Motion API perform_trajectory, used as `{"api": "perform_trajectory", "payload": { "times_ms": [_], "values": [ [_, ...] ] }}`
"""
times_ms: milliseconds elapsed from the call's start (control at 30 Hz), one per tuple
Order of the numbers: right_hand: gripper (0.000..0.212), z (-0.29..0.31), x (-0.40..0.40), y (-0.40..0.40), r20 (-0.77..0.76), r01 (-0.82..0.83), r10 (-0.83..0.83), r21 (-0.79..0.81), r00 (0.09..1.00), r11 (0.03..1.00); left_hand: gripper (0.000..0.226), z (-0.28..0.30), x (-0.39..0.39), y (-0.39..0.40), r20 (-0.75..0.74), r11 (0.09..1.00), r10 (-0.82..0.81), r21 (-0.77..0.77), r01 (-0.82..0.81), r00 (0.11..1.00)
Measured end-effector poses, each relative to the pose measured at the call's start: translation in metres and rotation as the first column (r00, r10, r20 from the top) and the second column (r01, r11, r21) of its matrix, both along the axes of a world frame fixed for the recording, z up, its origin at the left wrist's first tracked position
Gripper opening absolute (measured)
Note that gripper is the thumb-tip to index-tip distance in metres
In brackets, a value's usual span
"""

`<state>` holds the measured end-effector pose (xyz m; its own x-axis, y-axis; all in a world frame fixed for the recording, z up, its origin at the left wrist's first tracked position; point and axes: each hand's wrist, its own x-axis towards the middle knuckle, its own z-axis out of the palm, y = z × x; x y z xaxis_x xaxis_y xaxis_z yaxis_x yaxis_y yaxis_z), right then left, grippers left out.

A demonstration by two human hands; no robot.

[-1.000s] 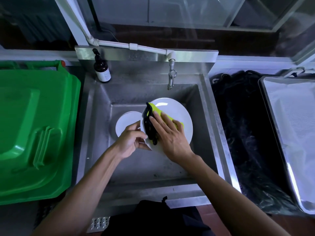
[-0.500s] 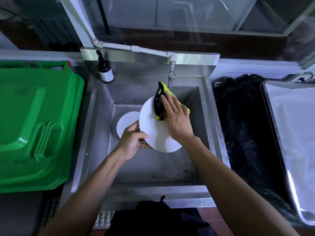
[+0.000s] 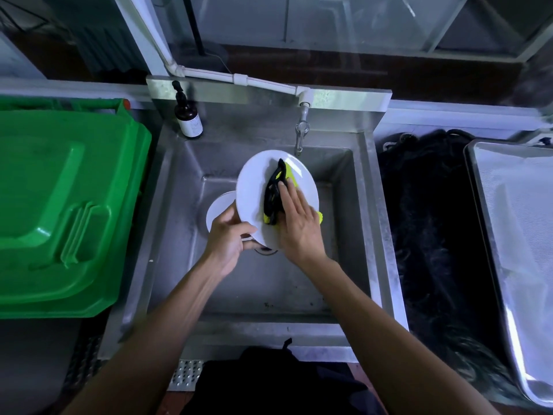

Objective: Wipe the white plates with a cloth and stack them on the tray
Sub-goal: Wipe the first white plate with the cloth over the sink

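Over on the far left sits a big green plastic bin lid (image 3: pixel 68 205), not part of the job. Next along, a dark brown pump bottle with a white label (image 3: pixel 188 119) stands on the back left corner of the stainless steel sink (image 3: pixel 179 265).

Down in the basin there's a second white round plate (image 3: pixel 217 212) lying flat, mostly hidden behind the one being worked on. The left hand (image 3: pixel 229 242) has its fingers curled round the lower left rim of the white round plate being wiped (image 3: pixel 254 190), holding it tilted up over the basin, just below the small metal tap (image 3: pixel 300 136).

The right hand (image 3: pixel 299 227) lies flat with straight fingers, pressing a yellow-green and black cloth (image 3: pixel 276 194) against the plate's face. So it isn't gripping anything, just pushing the cloth on.

Looks to me like we're mid-wipe on this plate, with at least one more waiting in the sink. Next move, I'd guess: finish the face, maybe flip it for the back, then carry it right, past the black mesh heap (image 3: pixel 434 235), to the silver metal tray lined in white (image 3: pixel 478 223) at the far right. I can't see any plates on the part of it that shows, so the stack hasn't started. Wet plate, one-hand hold on the rim, so keep that grip firm.
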<state>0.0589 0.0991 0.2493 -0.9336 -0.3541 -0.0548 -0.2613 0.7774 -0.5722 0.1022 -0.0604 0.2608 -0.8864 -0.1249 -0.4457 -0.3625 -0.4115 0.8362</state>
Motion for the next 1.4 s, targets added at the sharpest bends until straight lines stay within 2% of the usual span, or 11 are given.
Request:
{"api": "perform_trajectory", "payload": {
  "times_ms": [133, 467, 600, 800, 933, 1033, 1200, 1400],
  "values": [
    [0.091, 0.004, 0.011, -0.019, 0.004, -0.041, 0.041, -0.065, 0.999, 0.997, 0.062, 0.003, -0.003, 0.002, 0.012, 0.999, 0.021, -0.041, -0.020, 1.000],
    [0.057, -0.007, 0.032, -0.020, 0.028, 0.084, -0.082, -0.082, 0.996, 0.993, 0.048, 0.009, -0.003, 0.004, -0.023, 0.975, 0.212, -0.066, -0.214, 0.977],
    [0.057, -0.014, 0.028, -0.013, 0.087, 0.180, -0.172, -0.098, 0.981, 0.979, 0.043, 0.008, -0.004, 0.004, 0.000, 0.965, 0.257, -0.056, -0.257, 0.966],
    [0.066, -0.015, 0.005, -0.007, 0.159, 0.298, -0.272, -0.173, 0.949, 0.939, 0.038, 0.007, -0.006, -0.001, 0.018, 0.977, 0.202, -0.068, -0.200, 0.979],
    [0.075, -0.011, -0.010, -0.001, 0.317, 0.410, -0.313, -0.314, 0.895, 0.856, 0.042, 0.004, -0.007, -0.008, 0.004, 0.986, 0.153, -0.060, -0.152, 0.988],
    [0.076, -0.008, -0.021, 0.004, 0.353, 0.454, -0.328, -0.380, 0.876, 0.806, 0.044, 0.003, -0.006, -0.015, -0.003, 0.993, 0.117, -0.032, -0.117, 0.993],
    [0.065, -0.003, -0.039, 0.013, 0.323, 0.451, -0.333, -0.429, 0.886, 0.783, 0.040, 0.002, -0.007, -0.029, 0.012, 0.998, 0.048, -0.041, -0.047, 0.999],
    [0.044, 0.003, -0.053, 0.030, 0.313, 0.381, -0.249, -0.492, 0.916, 0.783, 0.039, 0.004, -0.011, -0.046, 0.057, 0.990, -0.067, -0.118, 0.074, 0.996]
  ]
}}
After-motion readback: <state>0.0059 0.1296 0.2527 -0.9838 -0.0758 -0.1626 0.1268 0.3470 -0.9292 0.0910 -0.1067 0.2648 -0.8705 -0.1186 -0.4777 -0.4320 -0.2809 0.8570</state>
